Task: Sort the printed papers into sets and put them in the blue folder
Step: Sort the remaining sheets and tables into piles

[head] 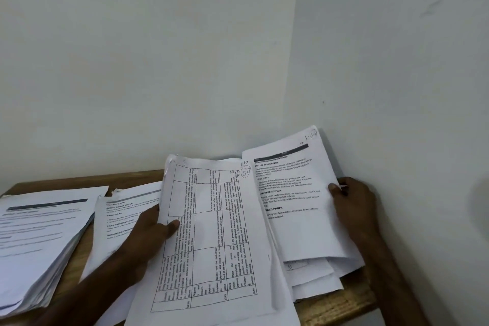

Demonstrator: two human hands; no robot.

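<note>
At the bottom centre of the frame the gridded sheet [211, 241], a printed table turned sideways, is tilted up toward the camera with more pages beneath it. Its lower edge reaches past the front of the wooden counter [344, 302]. The left hand [148, 238] comes in from the lower left and pinches this sheet at its left edge, with the thumb flat on the printed face and the other fingers hidden behind the paper. At the lower left a thick stack of papers [39, 241] rests on the counter, its top page carrying a dark header bar. Between the stack and the left hand lies a loose sheet [116, 222] with bold headings, partly covered by the wrist. Right of centre, several crumpled pages [315, 280] spread over the counter under the text page [291, 201], whose left edge is covered by the gridded sheet. The right hand [354, 201] grips the text page at its right edge, thumb on top and fingers wrapped behind. Circled handwritten marks sit near the top corners of both held sheets. Behind it all a plain pale wall [185, 61] fills the upper frame.
</note>
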